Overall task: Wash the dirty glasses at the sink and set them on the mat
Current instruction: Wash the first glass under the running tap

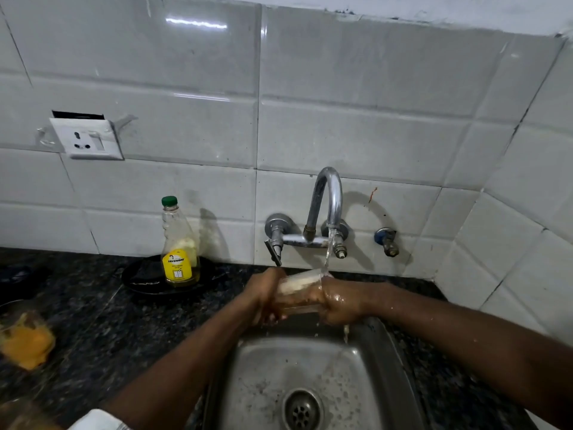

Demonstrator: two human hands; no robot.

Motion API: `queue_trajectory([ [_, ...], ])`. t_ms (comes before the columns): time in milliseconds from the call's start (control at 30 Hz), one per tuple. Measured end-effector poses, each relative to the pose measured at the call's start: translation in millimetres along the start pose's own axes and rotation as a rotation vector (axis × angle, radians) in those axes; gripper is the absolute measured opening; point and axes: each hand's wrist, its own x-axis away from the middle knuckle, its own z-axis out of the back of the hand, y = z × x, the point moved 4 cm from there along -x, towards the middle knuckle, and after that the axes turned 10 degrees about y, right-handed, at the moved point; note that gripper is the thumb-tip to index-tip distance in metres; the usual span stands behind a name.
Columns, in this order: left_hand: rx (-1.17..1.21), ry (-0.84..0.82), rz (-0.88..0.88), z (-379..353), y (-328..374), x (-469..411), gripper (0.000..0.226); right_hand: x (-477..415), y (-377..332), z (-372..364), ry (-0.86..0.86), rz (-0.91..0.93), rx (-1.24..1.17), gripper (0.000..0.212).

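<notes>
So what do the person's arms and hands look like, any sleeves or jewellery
Both forearms are bare, with no watch, rings or gloves visible. The right hand and forearm are wet, beaded with water droplets. The left hand looks wet too. A white cloth edge shows near the left elbow.

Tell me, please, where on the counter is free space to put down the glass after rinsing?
Free: the dark counter between the black tray holding the soap bottle and the sink. Crowded: the far left edge, with a glass of orange liquid. Both hands hold the glass under the tap.
</notes>
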Motion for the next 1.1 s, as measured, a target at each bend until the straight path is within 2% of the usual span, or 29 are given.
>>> queue_trajectory([
  [33,-0.016,-0.096,0.114,-1,-3,3,0.033,0,1,-2,-0.010,0.026,0.066,0.052],
  [100,0.054,-0.161,0.121,-2,-1,6,0.035,1,1,3,0.008,0.009,0.046,0.048],
  [133,0.168,-0.112,0.032,0,3,7,0.033,-1,3,8,0.011,-0.015,0.020,0.046],
  [200,0.294,0.063,-0.265,5,8,10,0.024,-1,7,12,-0.004,-0.106,-0.139,0.049],
  [233,0.272,0.124,-0.354,4,8,9,0.024,0,9,12,-0.011,-0.150,-0.216,0.057],
  [267,0.225,0.149,-0.351,2,7,7,0.026,1,8,12,-0.018,-0.153,-0.224,0.064],
  [300,0.172,0.141,-0.243,0,5,3,0.029,1,6,12,-0.027,-0.132,-0.156,0.067],
  [367,0.098,-0.016,0.042,-4,-3,1,0.035,-1,9,7,-0.040,-0.051,0.012,0.064],
  [400,0.092,-0.089,0.117,-6,-4,3,0.038,-2,11,7,-0.029,-0.022,0.042,0.060],
  [433,0.107,-0.101,0.112,-6,-2,4,0.038,-1,10,9,-0.022,-0.036,-0.010,0.054],
  [467,0.169,-0.052,0.045,-4,2,6,0.037,-2,10,13,-0.010,-0.048,-0.046,0.047],
  [533,0.281,0.130,-0.223,1,11,10,0.029,-5,11,19,0.002,-0.079,-0.169,0.038],
  [567,0.270,0.196,-0.340,1,13,14,0.029,-4,11,21,0.015,-0.115,-0.240,0.038],
  [600,0.215,0.236,-0.371,-1,12,13,0.033,-4,14,23,0.036,-0.135,-0.280,0.041],
  [667,0.082,0.222,-0.189,-4,11,7,0.037,-5,13,20,-0.001,-0.147,-0.230,0.052],
  [700,0.040,0.141,-0.057,-6,10,8,0.036,-4,12,16,-0.032,-0.126,-0.184,0.053],
  [767,0.004,0.004,0.090,-5,9,7,0.034,-1,15,10,-0.036,-0.125,-0.129,0.041],
  [800,0.032,0.018,0.079,-3,10,7,0.033,-1,16,11,-0.017,-0.097,-0.115,0.037],
  [867,0.171,0.180,-0.152,2,10,7,0.029,-3,14,13,0.041,-0.122,-0.187,0.038],
  [933,0.206,0.346,-0.407,6,12,13,0.028,-4,14,16,0.086,-0.178,-0.289,0.044],
  [967,0.183,0.384,-0.409,5,12,13,0.032,-4,13,16,0.072,-0.168,-0.294,0.051],
  [1033,0.134,0.311,-0.200,2,10,7,0.040,-5,6,9,0.012,-0.064,-0.123,0.063],
  [1100,0.073,0.179,0.009,0,6,9,0.040,-2,5,5,-0.012,-0.041,-0.055,0.062],
])
